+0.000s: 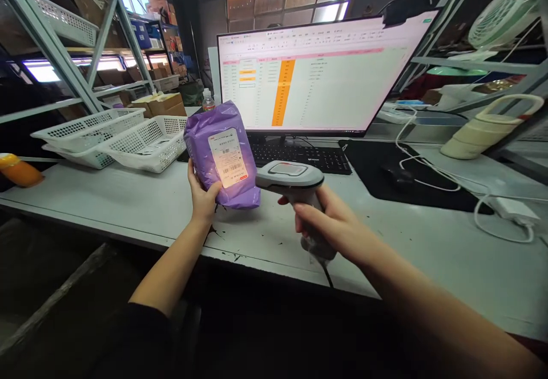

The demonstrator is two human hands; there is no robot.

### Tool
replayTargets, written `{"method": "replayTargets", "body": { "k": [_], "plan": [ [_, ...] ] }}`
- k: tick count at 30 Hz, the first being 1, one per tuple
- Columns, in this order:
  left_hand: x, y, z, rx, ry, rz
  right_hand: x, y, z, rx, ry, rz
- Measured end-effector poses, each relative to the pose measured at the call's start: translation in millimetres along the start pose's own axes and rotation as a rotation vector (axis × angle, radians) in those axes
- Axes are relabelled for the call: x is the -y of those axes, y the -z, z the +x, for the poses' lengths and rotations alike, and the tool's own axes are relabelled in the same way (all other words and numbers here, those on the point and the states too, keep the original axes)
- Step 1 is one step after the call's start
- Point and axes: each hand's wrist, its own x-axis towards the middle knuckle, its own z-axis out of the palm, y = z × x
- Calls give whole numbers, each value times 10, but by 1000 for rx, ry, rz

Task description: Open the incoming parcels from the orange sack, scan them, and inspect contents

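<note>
My left hand (202,198) holds a purple plastic parcel (220,153) upright above the white table (128,202). A white shipping label with a barcode (229,159) faces me and glows under a light. My right hand (331,222) grips a grey handheld barcode scanner (291,182) by its handle. The scanner's head sits just right of the parcel and points at the label. A cable runs down from the scanner's handle over the table's front edge.
A monitor (317,76) showing a spreadsheet stands behind, with a black keyboard (299,156) and dark mouse mat (398,176). White mesh baskets (145,142) sit at left, metal shelving (64,42) behind them. Cables, a tape roll (479,136) and a fan (503,16) lie right.
</note>
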Motion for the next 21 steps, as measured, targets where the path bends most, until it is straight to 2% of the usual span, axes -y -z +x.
{"method": "replayTargets", "body": {
  "k": [3, 8, 14, 15, 17, 19, 21],
  "plan": [
    [-2, 3, -9, -24, 25, -3, 36, -4, -7, 38, 31, -40],
    [-71, -8, -32, -92, 83, -67, -77, 264, -54, 53, 23, -168],
    [-175, -30, -18, -200, 85, -142, -638, 515, 120, 218, -246, -376],
    [-183, -31, -17, -211, 74, -148, -728, 563, 170, 248, -255, -393],
    [-194, -33, -18, -223, 61, -163, -884, 705, 310, 304, -176, -455],
    [-200, -36, -18, -209, 67, -163, -1030, 904, 510, 260, -39, -628],
    [-196, -35, -11, -177, 81, -147, -1189, 1115, 746, 29, 34, -926]
  ]
}}
